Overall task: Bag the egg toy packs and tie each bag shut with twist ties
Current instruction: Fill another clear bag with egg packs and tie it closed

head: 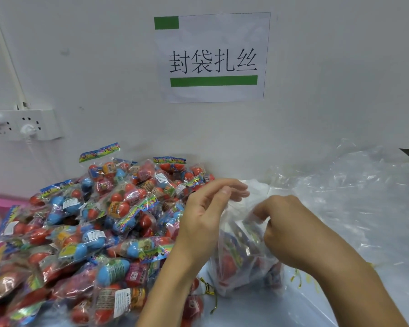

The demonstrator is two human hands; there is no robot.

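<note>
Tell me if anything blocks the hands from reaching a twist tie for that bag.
Nothing visible does. Gold twist ties lie loose on the table just below the filled bag, which the left hand and right hand both grip at its top.

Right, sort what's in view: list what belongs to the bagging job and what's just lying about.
Job: clear bag gripped by left hand and right hand; egg toy packs; gold twist ties; spare plastic bags.

Lying about: wall sign; power strip; pink crate.

Packing workstation: printed station sign on wall, bulk toy-pack heap.
</note>
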